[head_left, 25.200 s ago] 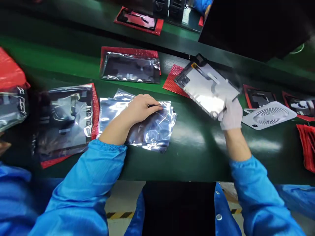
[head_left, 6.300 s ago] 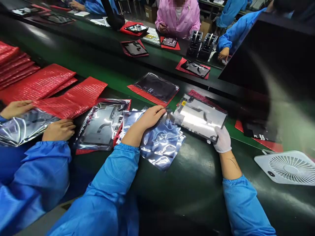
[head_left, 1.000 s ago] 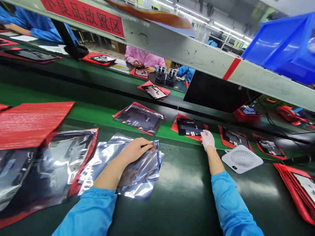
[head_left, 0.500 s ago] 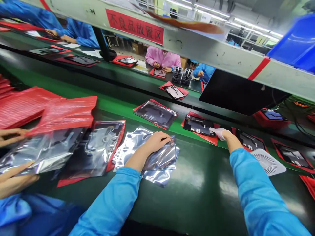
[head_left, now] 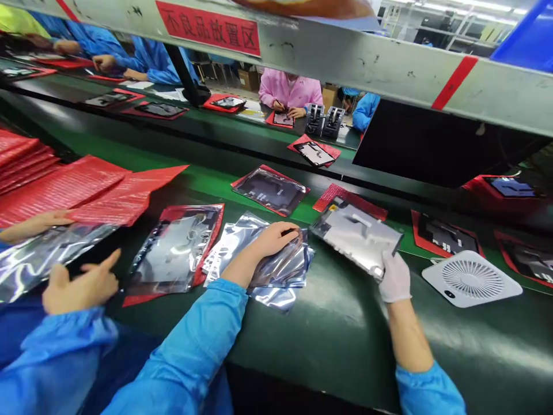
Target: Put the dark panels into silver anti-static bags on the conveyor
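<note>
Frame centre-right: now lifting panel (head_left: 355, 231) off red bubble wrap (head_left: 329, 196), gripping corner in right hand (head_left: 395, 276), apparently completing pickup; centre: resting left hand (head_left: 276, 237) on silver bags (head_left: 279, 275), can't tell pinch.

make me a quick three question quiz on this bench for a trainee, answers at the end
1. What does the right hand hold: a) a cup, b) a panel, c) a screwdriver?
2. True or false: in the picture, the fan is to the right of the panel.
3. Fill the gap: the left hand touches a pile of silver ____.

Key: 1. b; 2. true; 3. bags
</note>
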Available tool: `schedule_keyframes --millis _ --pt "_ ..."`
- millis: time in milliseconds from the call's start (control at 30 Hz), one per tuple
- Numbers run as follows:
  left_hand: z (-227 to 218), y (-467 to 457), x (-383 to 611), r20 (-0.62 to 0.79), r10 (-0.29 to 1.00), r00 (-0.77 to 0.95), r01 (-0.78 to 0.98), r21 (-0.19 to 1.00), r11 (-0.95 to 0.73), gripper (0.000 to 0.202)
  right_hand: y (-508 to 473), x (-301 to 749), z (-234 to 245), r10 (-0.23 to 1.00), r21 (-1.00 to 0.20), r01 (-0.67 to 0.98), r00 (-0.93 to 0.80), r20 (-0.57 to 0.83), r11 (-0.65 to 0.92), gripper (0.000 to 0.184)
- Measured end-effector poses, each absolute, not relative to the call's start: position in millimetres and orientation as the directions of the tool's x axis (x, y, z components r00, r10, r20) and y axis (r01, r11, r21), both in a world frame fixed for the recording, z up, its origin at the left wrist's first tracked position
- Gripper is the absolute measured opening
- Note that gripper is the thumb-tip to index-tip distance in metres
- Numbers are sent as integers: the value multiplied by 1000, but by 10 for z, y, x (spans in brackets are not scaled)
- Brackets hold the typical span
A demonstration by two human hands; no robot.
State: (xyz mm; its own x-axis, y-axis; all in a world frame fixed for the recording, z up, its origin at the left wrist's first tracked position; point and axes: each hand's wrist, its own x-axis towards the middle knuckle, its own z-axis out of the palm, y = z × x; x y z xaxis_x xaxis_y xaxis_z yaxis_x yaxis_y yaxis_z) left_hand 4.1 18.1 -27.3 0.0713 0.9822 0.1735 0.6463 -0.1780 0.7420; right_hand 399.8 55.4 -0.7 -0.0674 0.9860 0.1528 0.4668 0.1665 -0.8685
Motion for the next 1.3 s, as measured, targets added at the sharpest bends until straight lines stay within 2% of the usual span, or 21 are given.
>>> schedule_keyframes --millis 67,167,300,433,567,667,800,900,1033,1100,1167,1300 --pt "-280 185 37 155 987 35 632 762 -142 46 331 3924 -58 983 -878 442 -61 174 183 41" --pt "-272 173 27 118 993 -2 617 781 -92 47 206 3791 -82 983 -909 379 -125 133 172 48" --pt "-237 156 16 74 997 -26 630 776 -41 49 245 3855 -92 971 -923 356 -232 63 145 43" --pt "-228 150 15 70 997 14 617 784 -64 50 300 4013 -160 991 -923 372 -118 58 98 46" --pt "-244 144 17 75 997 17 590 804 -71 51 320 3961 -210 994 -950 293 -50 94 105 58" --pt "-250 143 20 77 997 12 581 811 -70 51 277 3864 -198 987 -940 315 -130 90 127 64" --pt "-242 155 18 91 996 5 567 820 -78 54 192 3835 -94 970 -910 399 -242 15 114 62" --pt "-223 164 17 81 997 20 540 838 -79 56 175 3876 0 984 -904 420 -179 11 87 62" --pt "-183 161 34 72 995 63 503 859 -94 57 200 3876 44 993 -897 431 22 115 94 65" --pt "-166 155 49 65 996 68 479 873 -90 57 203 3840 16 986 -879 463 55 159 116 67" --pt "-155 148 60 70 996 50 476 875 -85 56 191 3792 -31 988 -856 501 7 152 128 65" --pt "-151 141 59 70 997 24 519 852 -72 56 140 3704 -98 974 -837 519 -215 68 173 61"
